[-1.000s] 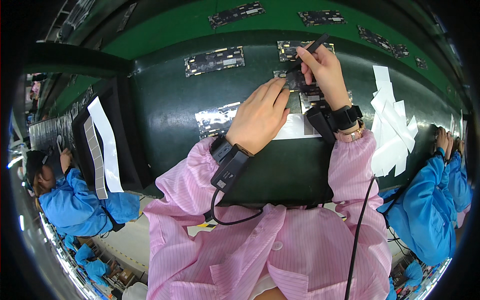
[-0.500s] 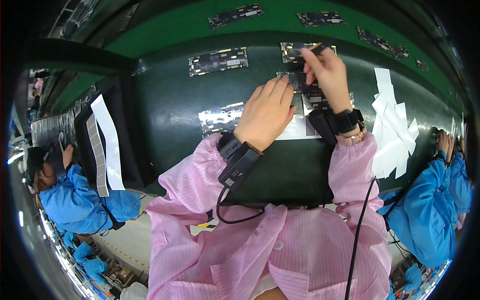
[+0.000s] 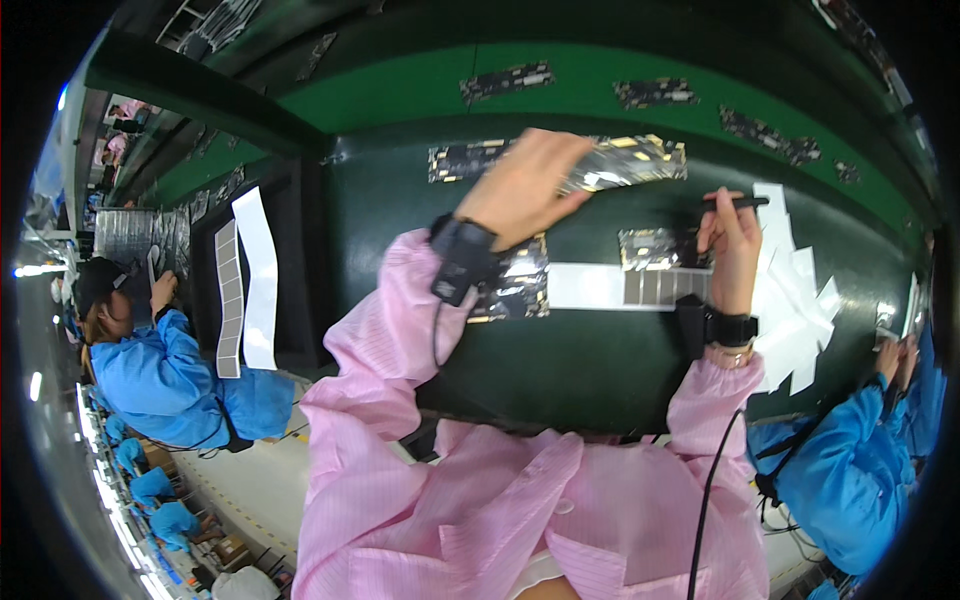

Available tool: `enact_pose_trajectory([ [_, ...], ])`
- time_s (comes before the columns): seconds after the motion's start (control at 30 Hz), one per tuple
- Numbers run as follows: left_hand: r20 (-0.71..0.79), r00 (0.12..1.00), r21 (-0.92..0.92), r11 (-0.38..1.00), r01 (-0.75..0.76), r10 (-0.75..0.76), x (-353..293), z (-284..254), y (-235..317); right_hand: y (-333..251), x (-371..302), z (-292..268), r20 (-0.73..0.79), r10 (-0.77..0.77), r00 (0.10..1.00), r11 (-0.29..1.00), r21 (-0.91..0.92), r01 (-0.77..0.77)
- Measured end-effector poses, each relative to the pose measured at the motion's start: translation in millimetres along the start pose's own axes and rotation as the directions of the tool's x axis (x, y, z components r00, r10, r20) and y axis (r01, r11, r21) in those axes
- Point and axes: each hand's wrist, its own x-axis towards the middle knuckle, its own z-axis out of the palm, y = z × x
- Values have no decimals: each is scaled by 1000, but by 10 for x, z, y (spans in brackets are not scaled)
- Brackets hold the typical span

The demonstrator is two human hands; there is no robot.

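My left hand reaches to the far row of boards and grips the left end of a black circuit board, which looks tilted and shiny; its fingertips are partly hidden. Left of that, another circuit board lies flat, partly under the hand. My right hand pinches a slim black pen-like tool at the right. Nearest to it lies a smaller circuit board, beside a white strip with grey square labels. At the strip's left end sits one more circuit board, partly covered by my left wrist.
Loose white backing strips are heaped at the right. A black tray at the left bears a white strip and a grey label strip. Several boards lie on the green band beyond. Co-workers in blue sit at both sides.
My left hand has moved away to the far row and taken hold of a circuit board there. My right hand has moved right and nearer with the tool. The whole view has shifted.
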Motion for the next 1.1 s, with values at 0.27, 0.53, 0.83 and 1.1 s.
enact_pose_trajectory([
  [0.27, -665, 728, 455, 684, 570, -164, -354, -554, -1432, 94, -83, 20, 39, 56, 998, 996, 66, -59],
  [0.53, 178, 978, -125, 983, 132, -108, -183, 328, 522, 43, 0, -112, -42, 19, 999, 993, 118, -14],
  [0.83, 196, 980, -132, 990, 57, -31, -33, 778, 850, 70, 7, -189, -96, 21, 995, 984, 179, -4],
  [1.1, -175, 984, -11, 1000, 21, -23, 558, 289, 98, 52, 32, -399, -146, -6, 989, 931, 360, 59],
])
